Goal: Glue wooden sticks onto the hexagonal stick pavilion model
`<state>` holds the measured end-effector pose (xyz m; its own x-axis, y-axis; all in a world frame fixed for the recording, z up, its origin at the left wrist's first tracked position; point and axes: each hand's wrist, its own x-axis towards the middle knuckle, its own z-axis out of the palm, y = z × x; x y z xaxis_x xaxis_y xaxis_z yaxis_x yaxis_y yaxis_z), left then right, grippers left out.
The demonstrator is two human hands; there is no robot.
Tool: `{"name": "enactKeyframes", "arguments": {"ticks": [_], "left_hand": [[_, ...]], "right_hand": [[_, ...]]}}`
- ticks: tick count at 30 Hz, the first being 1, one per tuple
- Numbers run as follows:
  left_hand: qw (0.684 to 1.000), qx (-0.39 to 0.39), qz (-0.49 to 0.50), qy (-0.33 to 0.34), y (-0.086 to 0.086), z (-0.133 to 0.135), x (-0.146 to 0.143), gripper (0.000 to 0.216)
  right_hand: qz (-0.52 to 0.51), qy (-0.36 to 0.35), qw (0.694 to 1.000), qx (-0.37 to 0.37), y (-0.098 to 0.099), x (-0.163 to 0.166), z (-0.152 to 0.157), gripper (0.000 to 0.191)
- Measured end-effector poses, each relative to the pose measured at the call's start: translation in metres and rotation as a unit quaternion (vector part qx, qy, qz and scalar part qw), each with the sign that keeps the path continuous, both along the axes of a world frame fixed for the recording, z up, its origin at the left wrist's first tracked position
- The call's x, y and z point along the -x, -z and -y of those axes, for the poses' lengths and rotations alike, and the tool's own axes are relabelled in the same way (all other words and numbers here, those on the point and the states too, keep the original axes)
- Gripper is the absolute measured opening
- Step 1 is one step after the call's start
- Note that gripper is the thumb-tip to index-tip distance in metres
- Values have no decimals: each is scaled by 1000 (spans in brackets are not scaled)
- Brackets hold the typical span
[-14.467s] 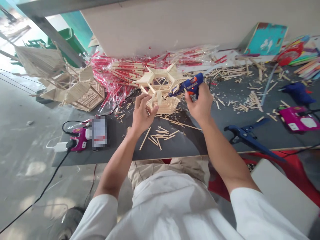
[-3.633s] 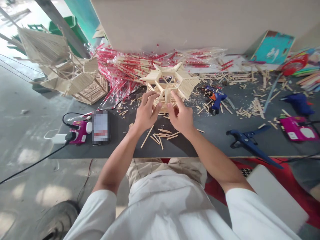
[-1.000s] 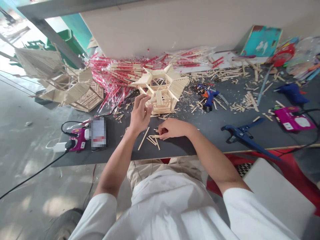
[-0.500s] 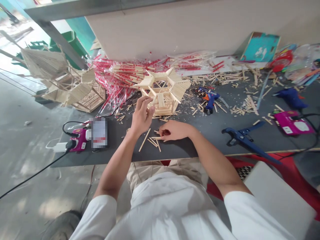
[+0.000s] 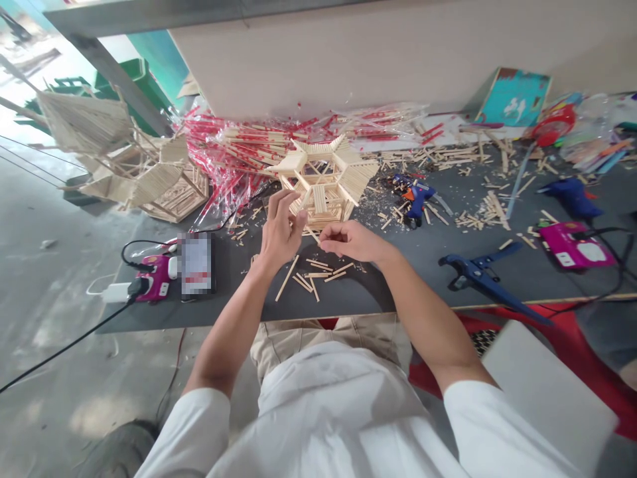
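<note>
A hexagonal model built of pale wooden sticks (image 5: 326, 176) stands on the dark table (image 5: 239, 302). My left hand (image 5: 279, 229) reaches up to its near left edge, fingers spread and touching the wood. Just in front of the model, my right hand (image 5: 351, 240) pinches a short wooden stick (image 5: 313, 234) and holds it slightly above the table. A scatter of loose cut sticks (image 5: 313, 272) lies on the table just under both hands.
A blue glue gun (image 5: 417, 197) lies right of the model, blue cutters (image 5: 485, 279) near the front edge. A phone (image 5: 196, 263) and pink power strip (image 5: 154, 285) sit left. Red-wrapped stick packets (image 5: 233, 156) pile behind. Another stick model (image 5: 134, 166) stands far left.
My right hand picked a short stick from the loose pile and lifted it toward the model. My left hand stayed at the model's edge.
</note>
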<state>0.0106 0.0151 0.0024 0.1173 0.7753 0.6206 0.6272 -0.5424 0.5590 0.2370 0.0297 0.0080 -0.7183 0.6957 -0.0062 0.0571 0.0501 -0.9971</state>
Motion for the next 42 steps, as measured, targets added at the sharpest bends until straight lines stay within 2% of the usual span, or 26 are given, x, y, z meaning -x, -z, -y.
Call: {"name": "enactKeyframes", "arguments": {"ticks": [6,8,14,17,26,28,31,32,35,37,38,40,41,42], "left_hand": [[995,-90,0,-49,-8,11,-2,41],[994,-106,-21,-30,-12,15,-2,45],[995,-50,-83,37,-15,18,-4,71],[994,-16,-92,60,-15,18,-4,71],[992,17,-79,96,-13,19,-5,55],[992,14,-80,98,-12,19,-6,55],[993,12,-63,97,-11,19,-8,56],[994,14,-54,95,-11,20,-8,56],[995,20,-40,84,-10,21,-9,56],[996,25,-39,80,-10,21,-10,55],[996,27,-40,79,-10,22,-11,55],[996,29,-40,79,-10,23,-11,54],[996,28,-40,79,-9,23,-12,54],[996,29,-41,81,-9,23,-12,54]], "right_hand": [[-91,32,991,90,-7,-1,0,40],[-115,35,988,98,-7,-1,-1,39],[-130,32,987,90,-6,-1,-2,38],[-124,35,987,94,-4,-2,-2,36],[-73,31,995,53,-2,-6,-5,36],[-28,2,999,33,-6,-20,-9,36],[57,-64,996,26,-18,-55,-16,47],[81,-63,994,29,-22,-69,-18,51],[148,41,988,4,-25,-110,-26,50],[182,179,965,-55,-18,-131,-34,42],[198,283,932,-106,-13,-138,-39,38],[234,455,838,-189,0,-147,-48,33],[246,499,805,-207,6,-149,-52,34],[258,521,786,-210,11,-150,-56,38]]}}
